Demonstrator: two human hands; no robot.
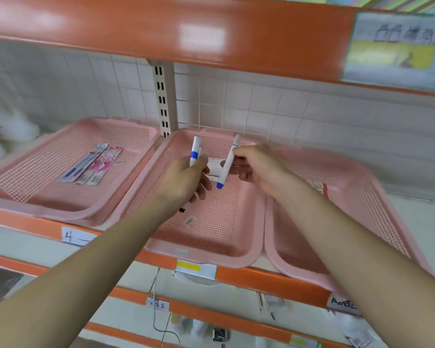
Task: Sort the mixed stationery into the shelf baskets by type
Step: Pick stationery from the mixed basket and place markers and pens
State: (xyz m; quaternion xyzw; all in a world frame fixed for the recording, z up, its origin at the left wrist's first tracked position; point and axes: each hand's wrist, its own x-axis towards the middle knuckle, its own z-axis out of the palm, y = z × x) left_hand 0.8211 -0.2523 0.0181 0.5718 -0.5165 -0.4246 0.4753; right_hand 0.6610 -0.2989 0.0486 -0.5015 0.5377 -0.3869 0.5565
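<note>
Your left hand is curled round a bundle of white plastic markers with a blue band, held upright. It looks like 2 markers, though blur prevents a firm count. Your right hand pinches 1 white marker with a blue cap, tilted with the cap end down. Both hands are above the middle pink perforated plastic basket, near each other but apart. The left pink basket holds several flat printed packets lying side by side. The right pink basket holds a small labelled item, partly hidden by your right forearm. All 3 baskets sit on the orange-edged shelf.
</note>
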